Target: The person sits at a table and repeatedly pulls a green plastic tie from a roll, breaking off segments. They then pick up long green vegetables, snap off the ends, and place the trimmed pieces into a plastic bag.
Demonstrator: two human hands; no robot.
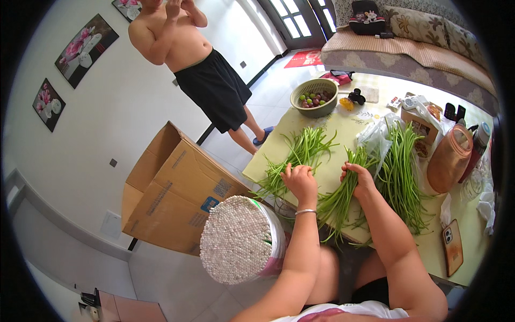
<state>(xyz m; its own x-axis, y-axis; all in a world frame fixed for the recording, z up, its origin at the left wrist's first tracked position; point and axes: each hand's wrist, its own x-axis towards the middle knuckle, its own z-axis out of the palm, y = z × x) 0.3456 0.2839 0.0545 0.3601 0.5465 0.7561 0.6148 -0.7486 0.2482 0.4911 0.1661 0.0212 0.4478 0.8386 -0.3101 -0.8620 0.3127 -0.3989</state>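
Observation:
Wearing a bracelet, my left hand (300, 180) rests at the edge of a loose pile of green vegetable stems (308, 147). Its fingers are curled, and whatever lies between them is hidden. A bunch of long green stems (338, 206) is gripped in my right hand (360, 180), its lower ends fanning toward the table's near edge. Right of that hand lies a larger heap of long green stems (399, 177), partly beside a clear plastic bag (375, 139).
A basket of grapes (315, 110) stands at the table's far side. On the right are a copper-coloured jug (449, 158) and a phone (452, 247). A round beaded-top stool (236, 241) and an open cardboard box (182, 190) stand left. Beyond, a person (206, 80) stands.

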